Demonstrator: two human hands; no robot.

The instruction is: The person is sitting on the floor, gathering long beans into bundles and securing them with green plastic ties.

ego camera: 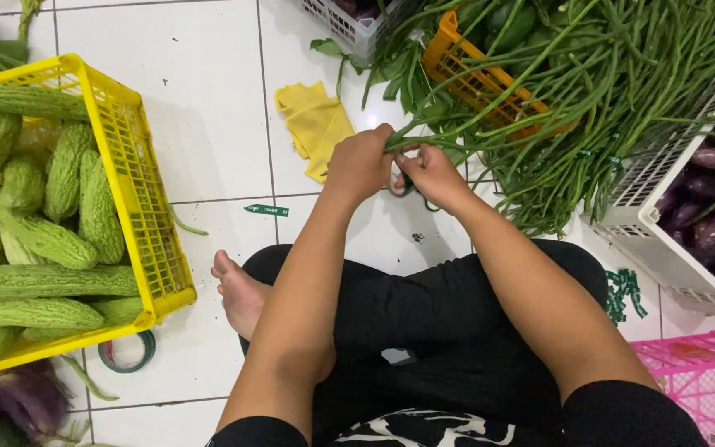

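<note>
I sit cross-legged on a white tiled floor. My left hand [360, 162] and my right hand [432, 173] are close together in front of me, both gripping the ends of a bunch of long green beans [490, 103]. The beans run up and to the right into a big heap [622, 91] lying over an orange crate [465, 70]. Something dark, perhaps scissors handles, shows just below my hands, mostly hidden.
A yellow crate [130, 178] of bitter gourds [43, 236] stands at left, with a green tape roll [127, 352] beside it. A yellow cloth [314, 124] lies ahead. A white crate [664, 240] of purple eggplants and a pink crate [701, 377] are at right.
</note>
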